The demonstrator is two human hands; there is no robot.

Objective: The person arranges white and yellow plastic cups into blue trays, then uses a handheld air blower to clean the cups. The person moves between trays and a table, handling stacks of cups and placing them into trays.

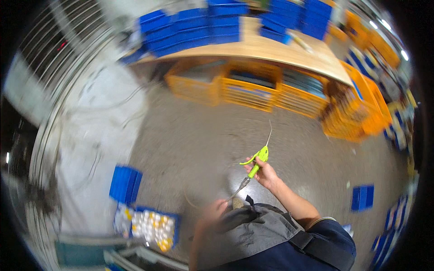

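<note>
My right hand [266, 174] is wrapped around the green air blow gun [258, 160], nozzle pointing away from me. My left hand [216, 210], lower down, grips its hose [236, 193] over the concrete floor [190, 144].

A bright lime-green air blow gun [258, 159] with a thin silver nozzle sits over a speckled grey-brown floor [194, 140]. Beyond the floor, orange crates [246, 88] stand under a pale wooden tabletop [289, 52] stacked with deep blue bins [194, 29]. Left of the gun, a blue tray [151, 226] holds white and yellow pieces.
</note>
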